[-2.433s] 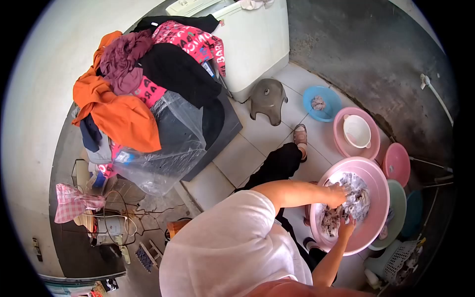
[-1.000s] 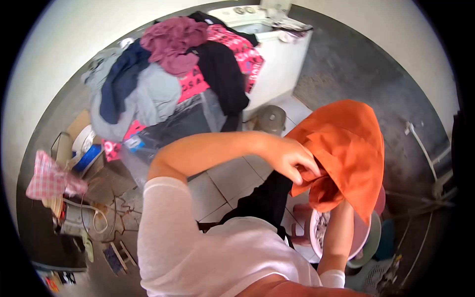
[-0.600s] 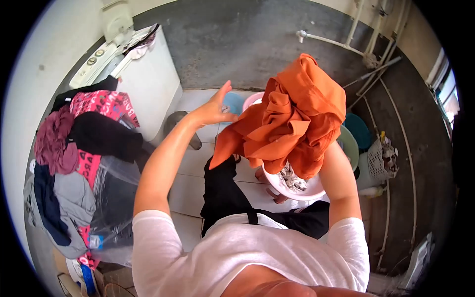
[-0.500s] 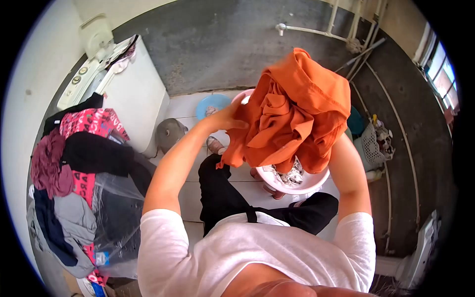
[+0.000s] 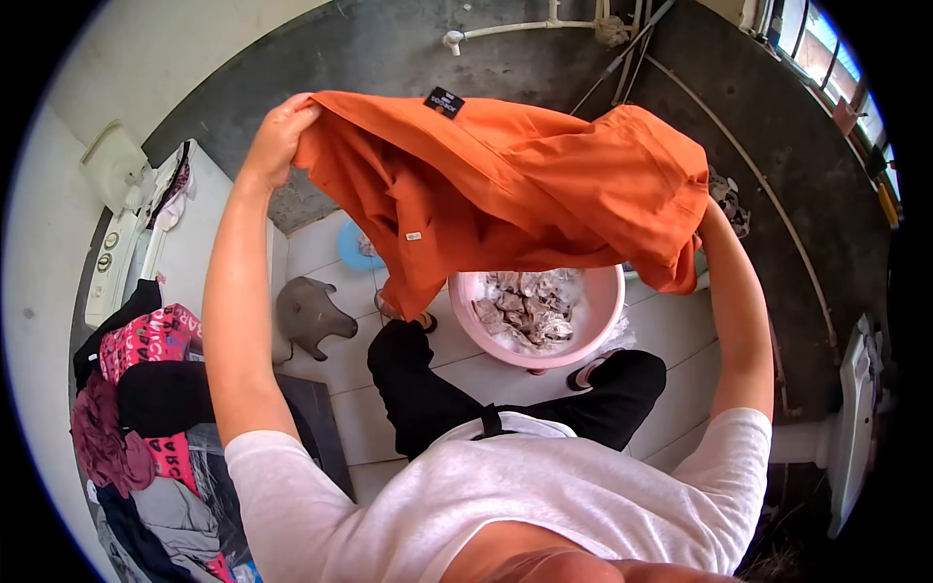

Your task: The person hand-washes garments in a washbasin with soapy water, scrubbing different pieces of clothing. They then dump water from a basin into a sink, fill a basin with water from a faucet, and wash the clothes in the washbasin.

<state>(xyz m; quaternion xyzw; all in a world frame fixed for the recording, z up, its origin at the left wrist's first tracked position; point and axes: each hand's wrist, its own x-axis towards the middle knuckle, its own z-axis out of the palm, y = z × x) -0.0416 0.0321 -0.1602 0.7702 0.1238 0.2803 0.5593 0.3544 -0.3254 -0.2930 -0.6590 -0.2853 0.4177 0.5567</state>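
An orange garment (image 5: 486, 185) with a black neck label is stretched across the view at chest height, above a pink basin (image 5: 610, 335). At its upper left corner, my left hand (image 5: 285, 136) is closed on the fabric. The garment's right end drapes over my right hand, whose fingers are hidden under or behind the cloth; only the forearm comes out below. In the pink basin, crumpled pale and greyish cloth (image 5: 530, 306) lies among white suds.
A white washing machine (image 5: 199, 257) stands at the left, with a clothes pile (image 5: 112, 437) near it. On the tiled floor are a grey elephant-shaped stool (image 5: 313, 316) and a blue basin (image 5: 355, 248). A tap (image 5: 454, 41) juts from the back wall. A washbasin (image 5: 853, 418) is at the right.
The bunched garment has been spread out sideways. My left hand has moved left and up with one corner, and more of the pink basin now shows. The view has also shifted.
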